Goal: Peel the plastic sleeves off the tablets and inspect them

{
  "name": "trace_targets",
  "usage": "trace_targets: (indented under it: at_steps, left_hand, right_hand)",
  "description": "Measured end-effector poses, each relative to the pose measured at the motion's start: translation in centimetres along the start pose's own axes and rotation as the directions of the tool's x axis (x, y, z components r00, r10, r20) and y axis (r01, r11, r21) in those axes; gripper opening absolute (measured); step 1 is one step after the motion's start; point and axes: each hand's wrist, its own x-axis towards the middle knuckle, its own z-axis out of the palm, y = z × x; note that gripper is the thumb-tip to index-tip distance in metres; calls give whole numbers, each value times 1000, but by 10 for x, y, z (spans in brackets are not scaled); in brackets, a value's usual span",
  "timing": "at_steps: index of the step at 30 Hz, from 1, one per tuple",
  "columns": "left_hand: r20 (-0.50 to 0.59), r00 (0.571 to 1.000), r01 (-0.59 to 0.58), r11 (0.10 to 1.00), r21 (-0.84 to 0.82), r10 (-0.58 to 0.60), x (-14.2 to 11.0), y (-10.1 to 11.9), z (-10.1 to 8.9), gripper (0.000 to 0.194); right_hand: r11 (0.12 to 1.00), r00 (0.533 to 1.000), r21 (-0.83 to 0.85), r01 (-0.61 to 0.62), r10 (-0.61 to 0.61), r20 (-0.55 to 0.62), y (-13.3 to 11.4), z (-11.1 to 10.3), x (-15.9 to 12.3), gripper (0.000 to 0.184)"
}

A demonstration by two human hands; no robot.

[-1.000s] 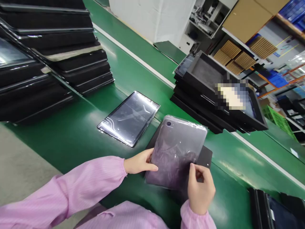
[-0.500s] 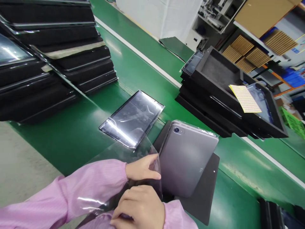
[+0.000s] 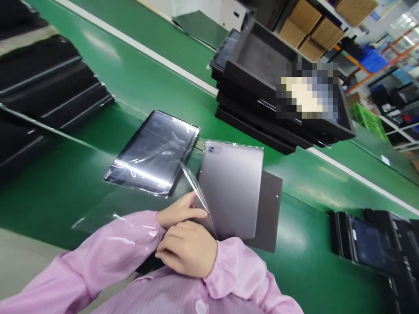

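My left hand (image 3: 181, 212) pinches a clear plastic sleeve (image 3: 94, 213), its thumb pointing right and other fingers partly hidden. The film drapes by my forearm, and its raised edge stands beside a grey-backed tablet (image 3: 232, 192). Just below, my right hand (image 3: 190, 248) is curled near my chest. What its fingers hold, if anything, is hidden. Partly behind my hands shows a dark flat thing (image 3: 149, 264). The grey tablet lies camera side up in clear wrap, over a dark flat panel (image 3: 270, 213). To its left rests another tablet (image 3: 155, 152), glossy screen up, under clear film.
Everything lies on a green work surface (image 3: 301, 270). Stacked black trays (image 3: 262, 117) stand behind the tablets, with a blurred-out patch on top. More black trays (image 3: 42, 83) are at the left. Black holders with tablets (image 3: 369, 240) sit at the right. Shelves with cardboard boxes (image 3: 304, 26) are beyond.
The view has swung, so the tablets and trays appear farther left and higher. The film's edge beside the grey tablet now stands up in a fold. Both hands stay close together.
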Motion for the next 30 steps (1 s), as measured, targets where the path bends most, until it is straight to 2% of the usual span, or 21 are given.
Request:
trace_targets:
  at_steps: [2, 3, 4, 5, 6, 7, 9, 10, 11, 12, 13, 14, 19, 22, 27, 30]
  left_hand:
    - [-46, 999, 15, 1000, 8, -14, 1, 0, 0, 42]
    - [-53, 999, 0, 1000, -12, -1, 1, -1, 0, 45]
    - [-48, 999, -18, 999, -42, 16, 1, -2, 1, 49]
    - [-36, 999, -31, 997, -72, 29, 1, -3, 1, 55]
    - [-23, 999, -32, 995, -90, 30, 2, -3, 2, 61]
    - [-14, 1000, -21, 995, -94, 20, 2, -4, 3, 65]
    - [-7, 1000, 7, 997, -79, -8, 3, -4, 3, 66]
    - [-12, 1000, 11, 997, -73, -12, 3, -3, 3, 66]
    - [-16, 1000, 11, 997, -70, -12, 3, -2, 4, 66]
    - [-18, 1000, 12, 998, -69, -13, 3, -1, 4, 65]
    - [-21, 1000, 13, 998, -69, -14, 3, 0, 4, 65]
    - [-24, 1000, 15, 997, -71, -17, 3, 1, 4, 65]
    - [-95, 995, 12, 996, -83, -19, 1, 6, 9, 61]
    - [-198, 980, 16, 999, -40, -24, 1, 6, 12, 61]
    - [-317, 948, 8, 1000, -19, -14, -1, 8, 17, 65]
    - [-349, 936, 23, 997, -75, -48, -4, 15, 22, 61]
  right_hand:
    - [993, 985, 50, -108, 114, -126, -3, -25, 6, 29]
    - [981, 962, 71, -182, 192, -192, -4, -40, 8, 25]
    - [962, 918, 80, -263, 274, -287, -3, -58, 8, 22]
    - [924, 851, 104, -369, 380, -361, -1, -76, 5, 20]
    - [873, 764, 149, -465, 480, -430, 2, -93, 0, 18]
    - [813, 648, 197, -549, 562, -513, 7, -109, -8, 16]
    - [692, 364, 310, -652, 644, -672, 19, -134, -29, 14]
    - [636, 229, 391, -665, 672, -704, 24, -142, -41, 19]
    - [589, 129, 468, -659, 702, -701, 27, -146, -53, 25]
    - [557, 70, 519, -649, 723, -688, 29, -146, -63, 30]
    - [531, 39, 560, -636, 747, -664, 29, -143, -72, 35]
    - [511, 33, 589, -626, 772, -635, 27, -137, -78, 38]
    - [401, 62, 687, -606, 885, -461, 3, -88, -84, 36]
    - [359, 40, 730, -581, 909, -415, -4, -71, -82, 29]
    - [363, -16, 800, -479, 907, -421, -2, -69, -90, 36]
    - [415, -97, 810, -415, 865, -493, 0, -81, -99, 39]
